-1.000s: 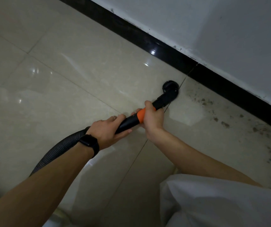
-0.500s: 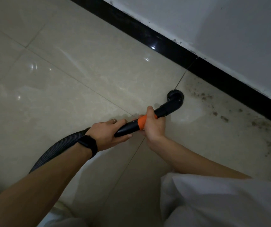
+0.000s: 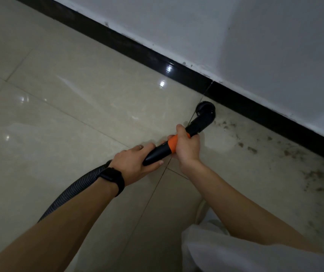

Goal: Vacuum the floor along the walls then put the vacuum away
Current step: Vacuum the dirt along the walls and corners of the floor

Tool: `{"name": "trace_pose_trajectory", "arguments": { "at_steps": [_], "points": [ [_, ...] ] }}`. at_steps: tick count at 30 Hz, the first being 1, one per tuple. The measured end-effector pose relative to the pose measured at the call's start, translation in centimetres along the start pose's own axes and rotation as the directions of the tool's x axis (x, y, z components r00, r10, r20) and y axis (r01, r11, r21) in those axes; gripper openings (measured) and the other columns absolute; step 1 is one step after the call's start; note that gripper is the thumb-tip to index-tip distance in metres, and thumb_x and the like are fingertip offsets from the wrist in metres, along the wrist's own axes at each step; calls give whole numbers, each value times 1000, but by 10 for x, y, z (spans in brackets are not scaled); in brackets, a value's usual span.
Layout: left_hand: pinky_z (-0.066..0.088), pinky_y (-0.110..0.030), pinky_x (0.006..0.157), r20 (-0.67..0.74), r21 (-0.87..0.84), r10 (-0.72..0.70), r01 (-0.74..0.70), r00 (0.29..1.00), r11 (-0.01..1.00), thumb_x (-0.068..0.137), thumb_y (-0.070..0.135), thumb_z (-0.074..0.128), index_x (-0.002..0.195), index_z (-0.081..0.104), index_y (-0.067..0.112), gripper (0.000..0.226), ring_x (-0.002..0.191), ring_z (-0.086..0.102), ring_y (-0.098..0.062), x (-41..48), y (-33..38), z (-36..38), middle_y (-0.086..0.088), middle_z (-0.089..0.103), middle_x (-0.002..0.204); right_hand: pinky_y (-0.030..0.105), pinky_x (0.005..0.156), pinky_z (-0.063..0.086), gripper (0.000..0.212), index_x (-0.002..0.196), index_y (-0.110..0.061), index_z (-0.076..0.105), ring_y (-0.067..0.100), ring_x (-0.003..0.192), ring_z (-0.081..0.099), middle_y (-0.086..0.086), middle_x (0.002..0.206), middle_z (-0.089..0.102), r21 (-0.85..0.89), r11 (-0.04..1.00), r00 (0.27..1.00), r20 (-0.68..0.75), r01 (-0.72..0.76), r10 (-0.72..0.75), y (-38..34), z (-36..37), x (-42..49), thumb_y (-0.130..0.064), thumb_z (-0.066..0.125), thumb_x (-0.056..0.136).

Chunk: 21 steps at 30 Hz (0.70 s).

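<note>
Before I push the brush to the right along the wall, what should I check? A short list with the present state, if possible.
1. Grip of right hand on the orange collar: ok.
2. Grip of left hand on the black tube: ok.
3. Brush close to the baseboard: ok.
4. Dirt to the right of the brush removed: not ok.
5. Hose free of kinks behind the arm: cannot tell.

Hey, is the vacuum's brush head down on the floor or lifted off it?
Down, it seems: the round brush head sits against the floor tile beside the black baseboard, no gap visible.
</note>
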<state>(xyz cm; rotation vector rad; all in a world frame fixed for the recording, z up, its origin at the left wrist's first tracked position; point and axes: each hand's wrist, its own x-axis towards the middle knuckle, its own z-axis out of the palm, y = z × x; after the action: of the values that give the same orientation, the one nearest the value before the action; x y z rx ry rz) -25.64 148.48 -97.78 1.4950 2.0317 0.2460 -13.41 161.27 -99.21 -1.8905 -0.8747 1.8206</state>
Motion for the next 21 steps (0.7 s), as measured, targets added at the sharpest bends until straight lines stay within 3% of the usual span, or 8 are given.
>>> {"name": "trace_pose_trajectory", "arguments": {
  "at_steps": [5,10,13,15,18,21],
  "points": [
    [45,-32,59,0,-34,-2,2,1000,999,82,79,36,98,36,42,40,67,54,-19,18,9,-7,11,48,76,56,90,61,33,113,-16,54,16,72,73,-7,62,71,65,998,1000,-10,19,-19,-14,0,17,-37,67,91],
    [48,-34,63,33,-56,31,-30,999,998,81,80,35,90,22,50,33,70,56,-23,28,10,-12,9,49,77,56,90,60,42,108,-17,55,25,85,73,-2,69,72,61,998,998,-58,33,-29,-16,2,24,-45,69,80],
    [48,-34,64,19,-53,27,-26,999,998,78,82,31,94,29,47,39,71,57,-23,28,6,-13,10,50,79,56,89,60,36,107,-19,53,22,80,72,-7,61,70,57,998,997,-64,40,-37,-16,7,27,-42,68,83],
    [44,-31,61,-2,-54,19,-19,1000,998,78,83,31,97,32,46,42,70,56,-21,28,1,-14,12,49,77,56,91,60,36,110,-18,53,24,84,72,-3,71,73,37,998,998,-45,42,-41,-18,12,26,-41,66,85],
    [41,-29,58,-40,-55,-1,-1,999,998,77,84,29,99,34,46,44,68,55,-18,27,-13,-18,14,47,74,56,94,58,44,119,-13,51,33,99,71,14,105,73,-17,999,998,-37,44,-45,-22,28,22,-41,66,88],
    [46,-30,59,-87,-59,-32,27,996,998,76,86,27,101,38,43,51,65,55,-16,24,-29,-24,14,50,74,55,96,57,45,123,-10,50,33,104,70,18,114,71,-46,996,997,-18,70,-71,-27,49,20,-38,67,91]
  ]
}}
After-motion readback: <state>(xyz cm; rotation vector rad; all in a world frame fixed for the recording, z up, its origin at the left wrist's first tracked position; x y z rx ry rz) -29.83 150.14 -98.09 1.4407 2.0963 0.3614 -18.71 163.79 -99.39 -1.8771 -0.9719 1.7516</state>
